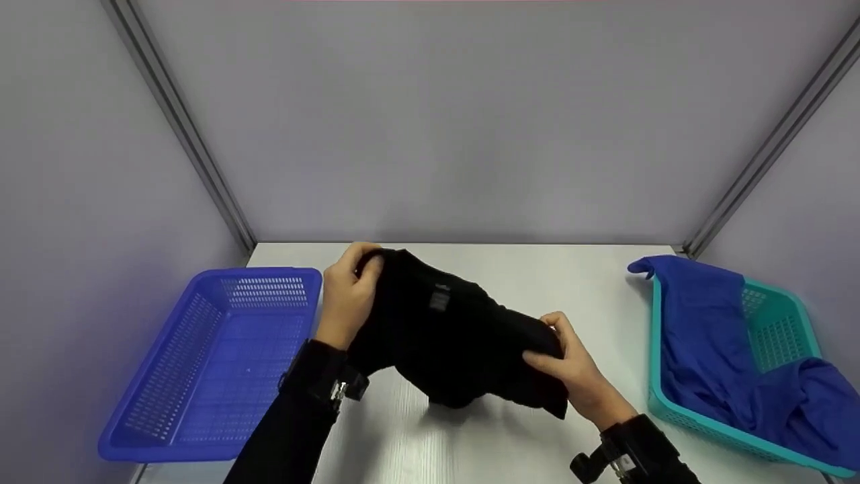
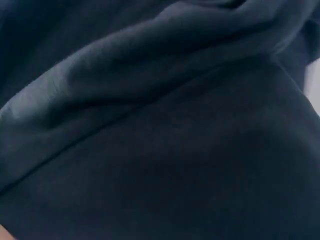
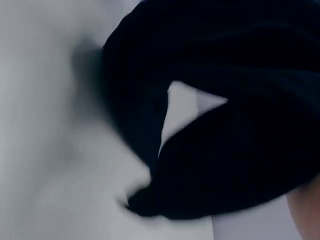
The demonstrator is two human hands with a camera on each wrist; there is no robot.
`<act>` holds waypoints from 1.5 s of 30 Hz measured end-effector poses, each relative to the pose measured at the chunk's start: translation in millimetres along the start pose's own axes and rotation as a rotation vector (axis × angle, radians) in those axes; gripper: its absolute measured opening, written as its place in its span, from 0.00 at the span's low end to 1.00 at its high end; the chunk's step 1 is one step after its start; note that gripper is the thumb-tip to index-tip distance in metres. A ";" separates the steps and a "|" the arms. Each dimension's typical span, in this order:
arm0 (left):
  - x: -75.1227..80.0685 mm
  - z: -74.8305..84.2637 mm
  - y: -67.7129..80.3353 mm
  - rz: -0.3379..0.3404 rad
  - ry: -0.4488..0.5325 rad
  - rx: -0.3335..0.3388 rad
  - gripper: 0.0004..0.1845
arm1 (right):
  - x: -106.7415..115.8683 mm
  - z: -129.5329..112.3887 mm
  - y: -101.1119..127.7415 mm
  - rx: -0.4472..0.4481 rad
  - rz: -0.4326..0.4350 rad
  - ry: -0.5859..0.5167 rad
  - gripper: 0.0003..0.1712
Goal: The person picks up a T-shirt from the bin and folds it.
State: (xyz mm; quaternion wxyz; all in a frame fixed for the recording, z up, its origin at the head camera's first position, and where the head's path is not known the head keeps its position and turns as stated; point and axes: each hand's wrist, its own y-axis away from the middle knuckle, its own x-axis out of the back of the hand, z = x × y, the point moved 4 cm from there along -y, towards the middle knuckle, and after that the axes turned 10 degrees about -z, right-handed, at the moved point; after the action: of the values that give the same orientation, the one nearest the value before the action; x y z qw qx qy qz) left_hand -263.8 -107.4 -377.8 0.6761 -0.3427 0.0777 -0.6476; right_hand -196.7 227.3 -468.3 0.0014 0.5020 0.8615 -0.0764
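A black garment [image 1: 447, 343] with a small grey label [image 1: 439, 298] hangs bunched between both hands, above the white table. My left hand [image 1: 349, 289] pinches its upper left edge, thumb in front. At the lower right end, my right hand [image 1: 571, 366] grips the cloth between thumb and fingers. Dark cloth [image 2: 160, 150] fills nearly all of the left wrist view. In the right wrist view the same garment [image 3: 240, 150] curves round a gap, and a sliver of the hand shows at the right edge. Its exact kind cannot be told from the folds.
On the left stands a blue plastic basket [image 1: 232, 376] with perforated sides. A teal basket [image 1: 779, 329] at the right holds crumpled blue cloth [image 1: 712, 336], part of it draped over the rim. Grey panels [image 1: 463, 134] wall in the white table [image 1: 591, 275] at the back and sides.
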 end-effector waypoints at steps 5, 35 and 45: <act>5.6 27.6 -11.6 0.097 0.031 -0.047 0.04 | -6.4 -25.1 4.3 0.177 -0.151 -0.307 0.09; -36.0 -3.7 4.9 -0.045 -0.064 0.246 0.03 | 21.5 -33.1 35.5 0.636 0.664 1.363 0.09; -43.8 -0.6 5.8 -0.019 0.196 0.272 0.05 | 27.0 -45.9 40.3 0.550 0.615 1.290 0.20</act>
State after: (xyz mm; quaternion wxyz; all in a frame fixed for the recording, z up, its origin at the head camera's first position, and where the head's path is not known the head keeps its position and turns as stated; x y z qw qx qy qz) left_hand -265.9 -67.4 -396.4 0.6994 -0.1837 0.0517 -0.6888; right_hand -171.8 276.3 -430.3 -0.6058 0.6466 0.4631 0.0241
